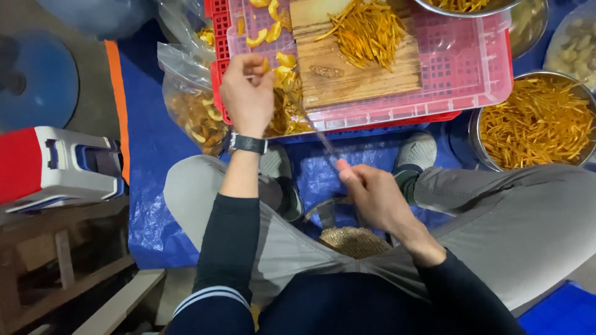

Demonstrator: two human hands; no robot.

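The person sits over a blue tarp point(149, 155), knees apart, and both hands work above an upturned pink crate point(472, 74). The left hand point(247, 96), a dark watch point(248, 144) on its wrist, is closed with fingertips pinched on a small yellow peel piece point(266, 64) at the crate's near left corner, just beside a heap of similar peel pieces point(287, 93). The right hand point(372, 195) hangs lower, between the knees, curled shut around the handle of a thin knife point(313, 127) whose blade slants up toward the peel heap. On the crate lies a wooden cutting board point(366, 68) carrying a pile of orange strips point(367, 31). To the right on the tarp stands a metal bowl point(477, 133) full of the same strips.
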